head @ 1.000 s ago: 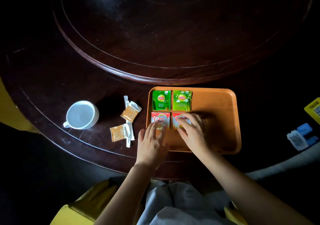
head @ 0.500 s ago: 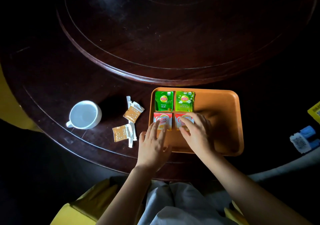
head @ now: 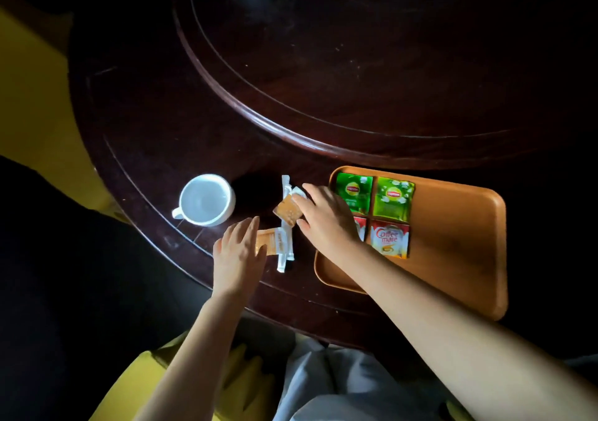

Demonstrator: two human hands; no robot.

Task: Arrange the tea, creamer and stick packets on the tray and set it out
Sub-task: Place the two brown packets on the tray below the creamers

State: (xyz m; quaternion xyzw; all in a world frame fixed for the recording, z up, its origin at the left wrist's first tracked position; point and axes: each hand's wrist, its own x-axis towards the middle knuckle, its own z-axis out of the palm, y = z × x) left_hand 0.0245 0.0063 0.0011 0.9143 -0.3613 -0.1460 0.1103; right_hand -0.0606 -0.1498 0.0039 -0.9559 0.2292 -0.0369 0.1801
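Observation:
An orange tray lies at the right on the dark table. Two green tea packets sit side by side in its far left corner. Below them is a red-and-white creamer packet; a second creamer packet is mostly hidden by my right hand. My right hand reaches left off the tray, thumb and forefinger pinching the upper brown packet. My left hand lies with fingers spread on the lower brown packet. White stick packets lie under both brown ones.
A white cup stands left of the packets, handle toward me. A raised round turntable fills the middle of the table behind the tray. The table's curved edge runs close in front of my hands. Yellow seat fabric shows below.
Both hands have left the creamer packets on the tray and moved left to the brown packets on the table. The view has shifted, so the tray now sits further right.

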